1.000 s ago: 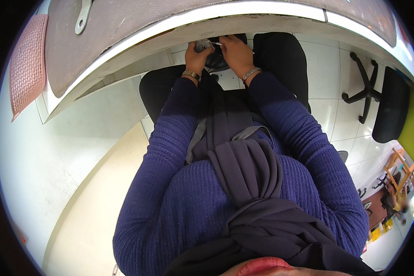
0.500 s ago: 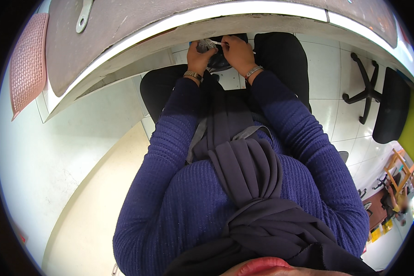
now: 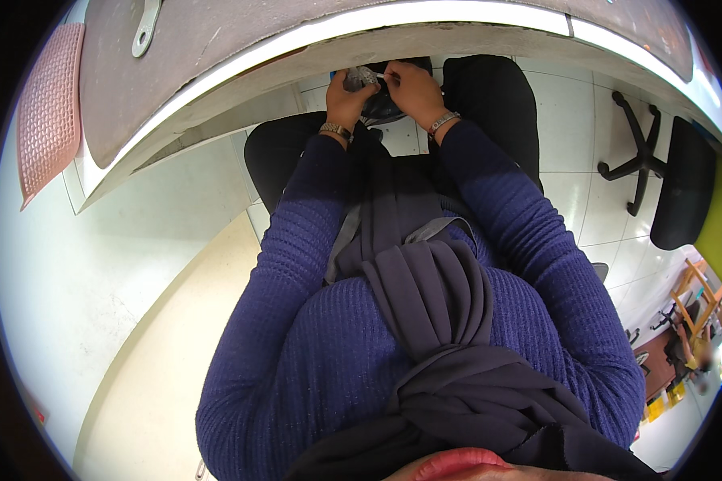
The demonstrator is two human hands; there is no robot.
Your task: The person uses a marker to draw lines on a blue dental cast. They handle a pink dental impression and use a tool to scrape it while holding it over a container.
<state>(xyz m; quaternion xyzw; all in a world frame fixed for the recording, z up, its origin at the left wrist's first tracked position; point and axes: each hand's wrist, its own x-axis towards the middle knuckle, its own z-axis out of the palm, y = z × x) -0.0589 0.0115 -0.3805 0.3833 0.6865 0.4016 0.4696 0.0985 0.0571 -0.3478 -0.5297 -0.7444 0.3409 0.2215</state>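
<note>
Below the desk's edge, between my knees, both my hands are held close together. My left hand (image 3: 346, 104) is closed around a small greyish, shiny object (image 3: 359, 78) with an uneven surface; its kind is too small to make out. My right hand (image 3: 416, 90) pinches a thin white stick (image 3: 380, 75), whose tip points left to the grey object. Whether the tip touches it I cannot tell. The right fingers cover much of the stick.
The desk's white edge (image 3: 377, 19) curves above my hands. On top lie a flat metal tool (image 3: 146, 30) with a hole and a pink textured mat (image 3: 52, 112), overhanging at the left. A black and green chair (image 3: 686, 188) stands at the right. Farther back is another person (image 3: 686, 345).
My right hand has shifted and turned very slightly, and less of the white stick shows around its fingers. The left hand holds its place with the grey object.
</note>
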